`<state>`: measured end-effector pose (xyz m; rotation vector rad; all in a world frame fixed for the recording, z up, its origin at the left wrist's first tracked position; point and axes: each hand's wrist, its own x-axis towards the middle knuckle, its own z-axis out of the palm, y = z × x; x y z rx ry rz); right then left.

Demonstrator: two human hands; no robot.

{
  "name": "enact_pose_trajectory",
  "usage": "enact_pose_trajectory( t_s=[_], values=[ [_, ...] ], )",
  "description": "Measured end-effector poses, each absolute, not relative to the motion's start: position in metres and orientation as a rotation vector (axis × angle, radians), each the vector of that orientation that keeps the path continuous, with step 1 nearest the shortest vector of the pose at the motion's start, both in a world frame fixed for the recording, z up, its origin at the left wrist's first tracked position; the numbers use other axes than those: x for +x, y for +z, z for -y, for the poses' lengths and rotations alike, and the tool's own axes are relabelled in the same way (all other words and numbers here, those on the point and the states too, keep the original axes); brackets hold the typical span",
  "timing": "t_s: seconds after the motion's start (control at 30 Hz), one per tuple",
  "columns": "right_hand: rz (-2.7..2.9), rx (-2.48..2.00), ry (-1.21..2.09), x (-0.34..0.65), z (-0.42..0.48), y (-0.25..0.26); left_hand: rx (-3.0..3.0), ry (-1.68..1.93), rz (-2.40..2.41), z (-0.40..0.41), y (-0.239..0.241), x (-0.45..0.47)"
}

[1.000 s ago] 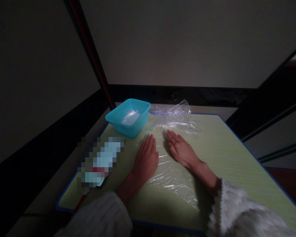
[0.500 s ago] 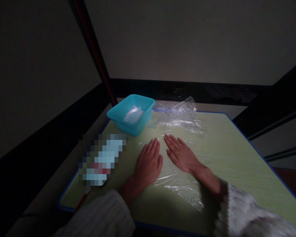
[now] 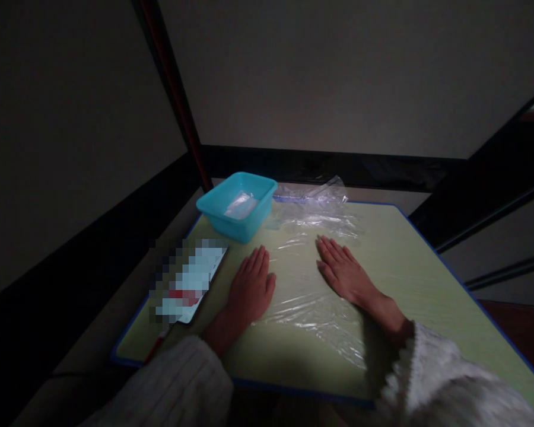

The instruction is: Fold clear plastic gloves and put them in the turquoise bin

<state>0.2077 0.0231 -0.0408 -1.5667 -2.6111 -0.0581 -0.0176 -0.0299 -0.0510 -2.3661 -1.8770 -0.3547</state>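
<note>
A clear plastic bag [image 3: 300,308] lies flattened on the pale green table, its near part wrinkled. My left hand [image 3: 251,287] rests flat, palm down, at the bag's left edge, fingers stretched out. On the bag's right side lies my right hand [image 3: 345,273], also palm down with its fingers extended. Neither hand grasps anything. Beyond them, more crumpled clear plastic [image 3: 320,207] spreads over the far edge of the table; I cannot tell whether it is a separate piece.
A turquoise plastic basin [image 3: 235,228] stands at the far left, with a folded clear plastic packet [image 3: 241,205] inside. A phone-like device [image 3: 204,279], partly pixelated, lies at the left with a red cable [image 3: 153,349]. The table [image 3: 427,284] has a blue rim and walls behind and left.
My hands have slid apart over the plastic, the left one leftward and the right one rightward. Both stay flat. The view has shifted slightly.
</note>
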Motion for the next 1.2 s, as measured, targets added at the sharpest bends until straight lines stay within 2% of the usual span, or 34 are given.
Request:
enact_pose_trajectory(
  t_s=[0.27,0.5,1.0,1.2],
  values=[
    [2.466,-1.507,-0.153,0.218,0.061,-0.039,-2.484,-0.46,1.793,0.046,-0.031,0.037],
    [2.419,-1.619,-0.202,0.217,0.072,-0.064,-2.713,-0.362,1.712,0.059,-0.034,0.09],
    [2.389,-1.615,-0.187,0.216,0.073,-0.06,-2.432,-0.36,1.813,0.059,-0.05,0.004],
    [2.336,-1.557,-0.01,0.22,0.073,-0.06,-2.432,-0.486,1.765,0.064,-0.061,-0.029]
  ],
)
